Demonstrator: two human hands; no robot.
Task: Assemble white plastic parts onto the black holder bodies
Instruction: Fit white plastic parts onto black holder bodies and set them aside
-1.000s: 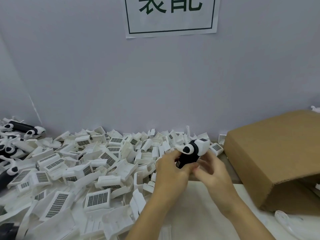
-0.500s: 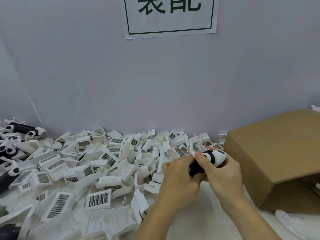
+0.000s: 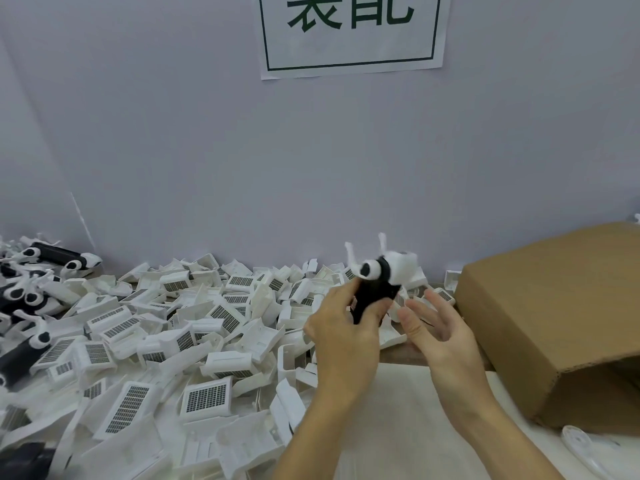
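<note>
My left hand (image 3: pixel 341 336) grips a black holder body (image 3: pixel 372 294) by its lower end and holds it upright above the pile. White plastic parts (image 3: pixel 398 266) sit on its top, with two thin white prongs sticking up; the top is motion-blurred. My right hand (image 3: pixel 434 323) hovers just right of the holder with fingers spread, holding nothing. A big heap of loose white plastic parts (image 3: pixel 194 334) with grid-patterned faces covers the table on the left and centre.
Several assembled black-and-white holders (image 3: pixel 52 258) lie at the far left by the wall. A tilted cardboard box (image 3: pixel 554 313) stands at the right. A white sheet (image 3: pixel 408 420) lies under my forearms. A loose white piece (image 3: pixel 581 448) lies below the box.
My right hand has let go of the holder and opened. My left hand has swung the holder from lying sideways to upright and lifted it a little.
</note>
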